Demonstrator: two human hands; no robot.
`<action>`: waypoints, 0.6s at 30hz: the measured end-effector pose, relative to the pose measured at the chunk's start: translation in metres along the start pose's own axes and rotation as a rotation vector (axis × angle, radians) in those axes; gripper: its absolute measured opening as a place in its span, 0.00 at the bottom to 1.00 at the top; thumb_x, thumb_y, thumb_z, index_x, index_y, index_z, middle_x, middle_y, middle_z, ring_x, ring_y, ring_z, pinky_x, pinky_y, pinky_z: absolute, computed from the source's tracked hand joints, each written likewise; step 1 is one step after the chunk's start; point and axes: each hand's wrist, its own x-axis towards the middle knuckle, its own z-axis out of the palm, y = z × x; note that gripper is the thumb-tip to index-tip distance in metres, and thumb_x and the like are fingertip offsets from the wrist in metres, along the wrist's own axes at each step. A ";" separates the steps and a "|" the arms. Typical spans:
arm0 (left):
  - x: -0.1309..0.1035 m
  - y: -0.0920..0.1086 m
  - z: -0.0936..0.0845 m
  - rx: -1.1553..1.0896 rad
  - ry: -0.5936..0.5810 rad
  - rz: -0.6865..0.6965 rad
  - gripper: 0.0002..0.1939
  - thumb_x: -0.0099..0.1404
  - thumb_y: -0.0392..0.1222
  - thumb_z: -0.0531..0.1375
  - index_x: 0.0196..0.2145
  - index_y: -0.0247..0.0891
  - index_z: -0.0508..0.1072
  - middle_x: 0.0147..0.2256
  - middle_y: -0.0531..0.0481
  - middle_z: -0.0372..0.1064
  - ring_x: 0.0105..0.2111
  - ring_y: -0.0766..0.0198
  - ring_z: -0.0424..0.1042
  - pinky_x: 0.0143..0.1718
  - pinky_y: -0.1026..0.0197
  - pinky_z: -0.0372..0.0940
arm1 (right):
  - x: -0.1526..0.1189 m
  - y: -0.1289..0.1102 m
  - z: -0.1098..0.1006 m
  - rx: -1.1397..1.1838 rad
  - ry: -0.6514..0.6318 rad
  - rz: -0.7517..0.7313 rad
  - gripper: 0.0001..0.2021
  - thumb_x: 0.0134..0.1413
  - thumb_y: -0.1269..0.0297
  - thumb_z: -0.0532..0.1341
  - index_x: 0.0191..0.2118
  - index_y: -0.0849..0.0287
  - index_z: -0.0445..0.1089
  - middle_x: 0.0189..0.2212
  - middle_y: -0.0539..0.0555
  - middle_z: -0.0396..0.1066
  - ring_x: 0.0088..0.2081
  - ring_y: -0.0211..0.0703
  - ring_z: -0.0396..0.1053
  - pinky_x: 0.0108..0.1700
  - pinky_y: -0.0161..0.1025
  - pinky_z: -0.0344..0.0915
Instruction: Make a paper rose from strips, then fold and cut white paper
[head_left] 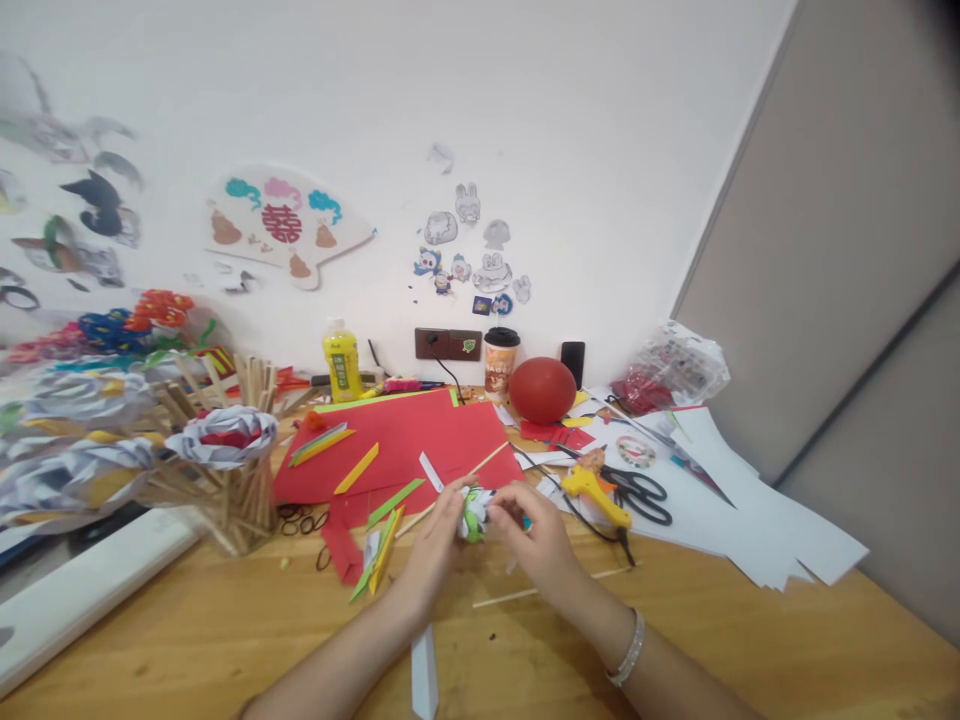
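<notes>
A small green and white folded-paper flower [474,512] is held between my two hands above the table. My left hand [435,540] has its fingers closed along the flower's left side. On the other side, the bent fingers of my right hand [532,525] pinch at the flower's edge. My palms hide part of it. A white paper strip [424,675] lies below my left forearm. Left of my hands are yellow paper strips [386,550] and a green paper strip [395,502]. A thin wooden stick [517,597] lies under my right wrist.
Red paper sheets [405,440] spread behind my hands. To the right are a yellow glue gun [596,492], black scissors [641,492], white paper [750,510] and a red balloon [543,390]. A lidded cup [500,362] and yellow bottle [342,362] stand behind. Left, a clear container [236,510] holds sticks.
</notes>
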 end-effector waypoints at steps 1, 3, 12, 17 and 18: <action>0.000 0.000 0.000 -0.008 0.002 0.014 0.27 0.62 0.57 0.46 0.52 0.38 0.64 0.43 0.45 0.71 0.43 0.55 0.70 0.42 0.56 0.65 | 0.001 0.000 -0.001 -0.010 0.006 -0.005 0.07 0.56 0.64 0.55 0.30 0.58 0.67 0.24 0.49 0.66 0.27 0.37 0.61 0.29 0.33 0.57; 0.001 0.000 -0.002 -0.007 0.002 0.036 0.28 0.62 0.56 0.48 0.53 0.37 0.64 0.45 0.44 0.71 0.46 0.55 0.68 0.45 0.55 0.64 | 0.002 0.000 -0.002 -0.032 -0.005 -0.008 0.06 0.55 0.65 0.56 0.30 0.58 0.68 0.24 0.49 0.66 0.26 0.37 0.61 0.29 0.33 0.57; -0.005 0.010 -0.002 0.189 -0.049 0.015 0.30 0.63 0.53 0.44 0.58 0.34 0.56 0.59 0.42 0.55 0.59 0.59 0.54 0.58 0.57 0.49 | 0.007 0.001 -0.007 -0.104 -0.091 0.033 0.04 0.51 0.69 0.60 0.29 0.57 0.72 0.22 0.47 0.67 0.25 0.36 0.61 0.29 0.32 0.57; -0.003 0.005 -0.002 0.173 -0.075 0.015 0.32 0.62 0.54 0.44 0.59 0.33 0.55 0.60 0.42 0.53 0.60 0.60 0.51 0.58 0.58 0.50 | 0.008 0.002 -0.009 -0.100 -0.095 0.027 0.05 0.52 0.70 0.58 0.30 0.57 0.72 0.24 0.48 0.69 0.27 0.37 0.64 0.30 0.33 0.58; -0.003 0.005 -0.002 0.163 -0.081 0.018 0.32 0.62 0.54 0.45 0.59 0.33 0.55 0.60 0.42 0.53 0.60 0.59 0.51 0.57 0.58 0.51 | 0.008 0.003 -0.009 -0.095 -0.091 0.039 0.05 0.52 0.70 0.58 0.30 0.57 0.72 0.24 0.48 0.70 0.27 0.37 0.64 0.30 0.32 0.58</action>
